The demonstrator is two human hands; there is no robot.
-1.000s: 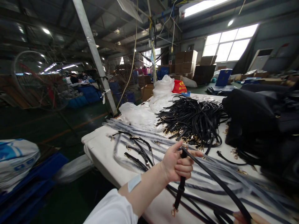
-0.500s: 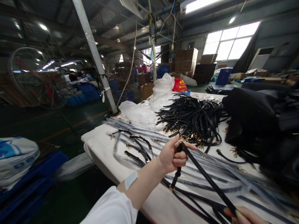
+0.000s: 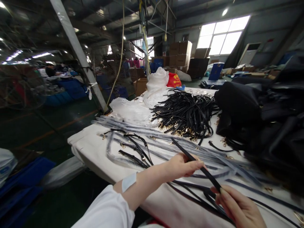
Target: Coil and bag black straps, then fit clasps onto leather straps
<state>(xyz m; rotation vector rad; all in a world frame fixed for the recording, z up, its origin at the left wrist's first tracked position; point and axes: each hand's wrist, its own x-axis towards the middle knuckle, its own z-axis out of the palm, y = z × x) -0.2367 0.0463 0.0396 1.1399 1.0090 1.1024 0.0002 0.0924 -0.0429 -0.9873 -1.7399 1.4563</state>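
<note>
Stretched between my two hands is a flat black strap (image 3: 210, 178), its free end angling up and away over the table. My left hand (image 3: 186, 165) pinches it partway along, thumb on top. Closer to me, my right hand (image 3: 237, 202) grips the same strap between thumb and fingers. Beneath them, several long straps in clear plastic sleeves (image 3: 147, 133) lie across the white table (image 3: 95, 155). Loose black straps with gold clasps (image 3: 135, 147) rest left of my hands. Beyond is a big heap of black straps (image 3: 187, 110) with gold clasps at its near side.
Black bags or material (image 3: 247, 110) are piled on the right. Crumpled clear plastic (image 3: 128, 109) and a red bag (image 3: 174, 79) sit at the table's far side. A slanted metal post (image 3: 78, 53) rises by the far left corner. Blue crates (image 3: 26, 177) stand on the floor at left.
My left hand has slid down the strap towards my right hand, leaving the far end sticking out. My right hand has come further into view. The camera view has turned slightly right.
</note>
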